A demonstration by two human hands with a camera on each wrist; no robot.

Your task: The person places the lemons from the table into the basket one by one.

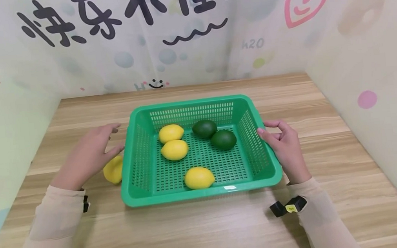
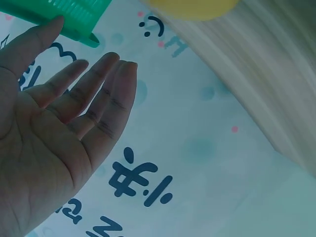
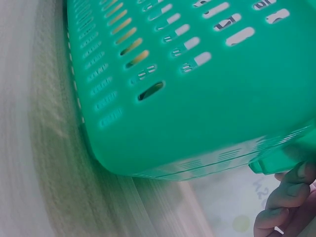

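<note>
A green plastic basket [image 1: 176, 198] with slotted walls holds three lemons [image 1: 174, 150] and two dark green fruits [image 1: 223, 140] that look like avocados. My right hand [image 1: 287, 147] grips the basket's right rim, thumb on top and fingers bent beneath it; the right wrist view shows this from below. By the left rim, my left hand [image 1: 88, 155] has its fingers spread and loosely bent, holding nothing. Its thumb tip is close to the rim; whether they touch I cannot tell. Under that hand, just left of the basket, a yellow fruit [image 1: 113, 171] is partly hidden.
The wood-grain table [image 1: 208, 233] runs up to a printed cloth backdrop [image 1: 207, 60] behind and on both sides. Black straps with small devices [image 1: 290, 206] sit on the wrists.
</note>
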